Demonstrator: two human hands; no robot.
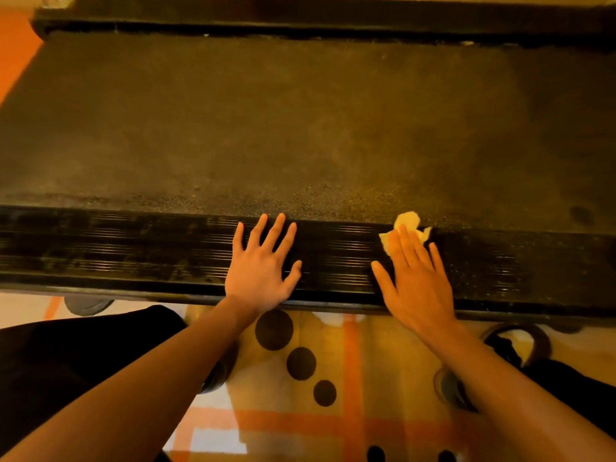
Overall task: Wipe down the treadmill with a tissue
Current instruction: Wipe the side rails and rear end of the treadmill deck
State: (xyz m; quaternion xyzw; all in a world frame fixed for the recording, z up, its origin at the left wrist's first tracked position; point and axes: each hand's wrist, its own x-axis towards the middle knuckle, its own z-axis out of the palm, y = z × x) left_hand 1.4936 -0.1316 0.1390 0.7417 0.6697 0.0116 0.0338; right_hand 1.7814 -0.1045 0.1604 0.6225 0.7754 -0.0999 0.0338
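The treadmill fills the upper view: a dusty dark belt (300, 128) and a black ribbed side rail (133, 251) along its near edge. My left hand (261, 268) lies flat on the rail with fingers spread and straight, holding nothing. My right hand (413, 278) presses a crumpled pale tissue (408, 225) onto the rail with straight fingers; the tissue sticks out past the fingertips, reaching the belt's edge.
The far side rail (300, 15) runs along the top. Below the near rail lies a patterned floor mat (333, 378) with orange stripes and dark dots. My dark-clad legs and shoes (513, 345) stand at either side.
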